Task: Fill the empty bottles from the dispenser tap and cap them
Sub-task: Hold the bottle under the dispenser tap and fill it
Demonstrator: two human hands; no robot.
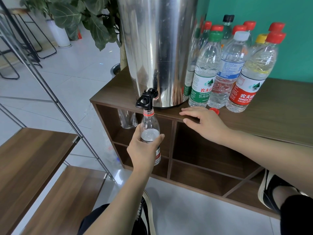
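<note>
My left hand [144, 150] grips an uncapped clear bottle [149, 128] round its middle and holds its mouth right under the black tap [146, 99] of the steel dispenser [159, 48]. Water stands about halfway up the bottle. My right hand [205, 123] rests flat on the front edge of the wooden cabinet top [279, 107], fingers straight. A loose red cap [214, 110] lies on the top just behind that hand. Several capped bottles stand to the right of the dispenser, among them a green-labelled bottle [204, 73] and a red-labelled bottle [250, 75].
The cabinet has open cubby shelves [203, 150] below its top. Another clear bottle [127, 119] sits in the upper left cubby. A wooden stair with metal rails [33, 158] is at the left, a potted plant [94, 22] behind the dispenser. My shoes show on the tiled floor.
</note>
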